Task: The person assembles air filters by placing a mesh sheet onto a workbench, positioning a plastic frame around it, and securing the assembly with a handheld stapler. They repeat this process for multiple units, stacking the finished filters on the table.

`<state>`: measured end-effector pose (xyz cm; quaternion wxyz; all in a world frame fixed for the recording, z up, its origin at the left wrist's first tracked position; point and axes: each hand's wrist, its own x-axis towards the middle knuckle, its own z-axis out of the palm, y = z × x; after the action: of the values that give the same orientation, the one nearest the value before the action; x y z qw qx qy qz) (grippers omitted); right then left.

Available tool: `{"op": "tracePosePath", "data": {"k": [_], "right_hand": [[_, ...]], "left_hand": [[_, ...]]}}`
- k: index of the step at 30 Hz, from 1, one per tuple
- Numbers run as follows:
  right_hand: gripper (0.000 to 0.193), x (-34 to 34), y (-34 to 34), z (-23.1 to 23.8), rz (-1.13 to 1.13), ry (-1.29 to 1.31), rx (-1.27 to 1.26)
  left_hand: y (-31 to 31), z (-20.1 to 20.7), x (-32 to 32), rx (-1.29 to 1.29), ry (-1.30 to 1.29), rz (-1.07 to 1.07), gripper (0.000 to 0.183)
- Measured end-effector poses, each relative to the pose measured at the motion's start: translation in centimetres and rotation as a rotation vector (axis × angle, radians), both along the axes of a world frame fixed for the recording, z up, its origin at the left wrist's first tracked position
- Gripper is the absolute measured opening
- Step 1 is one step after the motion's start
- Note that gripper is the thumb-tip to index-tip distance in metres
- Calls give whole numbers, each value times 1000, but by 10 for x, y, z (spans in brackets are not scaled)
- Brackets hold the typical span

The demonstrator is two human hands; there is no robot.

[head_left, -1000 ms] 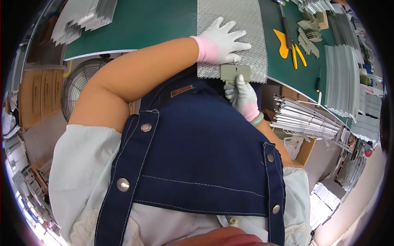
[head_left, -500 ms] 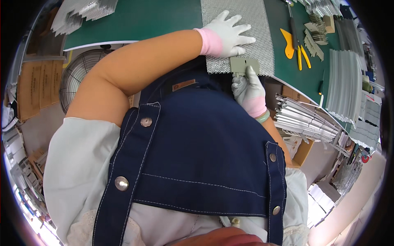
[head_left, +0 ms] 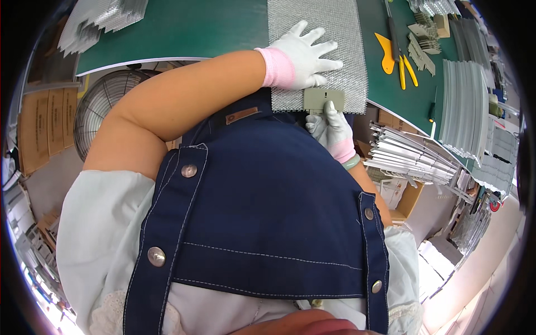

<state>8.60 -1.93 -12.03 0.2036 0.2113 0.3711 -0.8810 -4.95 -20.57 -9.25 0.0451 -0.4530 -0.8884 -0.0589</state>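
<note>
A silvery metal mesh sheet (head_left: 318, 50) lies on the green tabletop, its near end at the table's front edge. My left hand (head_left: 309, 57), in a white glove with a pink cuff, rests flat on the mesh with its fingers spread. Close to my body, my gloved right hand (head_left: 333, 129) grips a beige flat plastic piece (head_left: 316, 98) with the thumb on top. That piece overlaps the mesh's near edge. The curled fingers of the right hand are partly hidden beneath it.
Right of the mesh lie an orange scraper (head_left: 385, 53), yellow-handled pliers (head_left: 406, 71) and beige plastic parts (head_left: 421, 53). Stacked pale strips (head_left: 464, 111) line the right side. Folded mesh (head_left: 103, 19) sits far left. A fan (head_left: 100, 106) stands below the table edge.
The whole view has shifted slightly, so the mesh and both hands appear lower and further left. My hands keep about the same places on the mesh and the beige piece.
</note>
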Motion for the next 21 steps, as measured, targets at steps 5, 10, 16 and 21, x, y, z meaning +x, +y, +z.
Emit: {"op": "tracePosePath", "data": {"k": [5,10,16,21], "right_hand": [[24,-13,-4,-6,-76,49,-77],[44,-15,27,7,284,2,223],[53,28,190,-42,-272,-283,1730],[63,135,305,-209,-495,-842,1265]], "left_hand": [[4,1,-3,-5,20,0,52],[1,27,-12,126,58,-98,73],[3,40,26,-9,8,-172,82],[23,55,-6,76,-88,-161,76]]}}
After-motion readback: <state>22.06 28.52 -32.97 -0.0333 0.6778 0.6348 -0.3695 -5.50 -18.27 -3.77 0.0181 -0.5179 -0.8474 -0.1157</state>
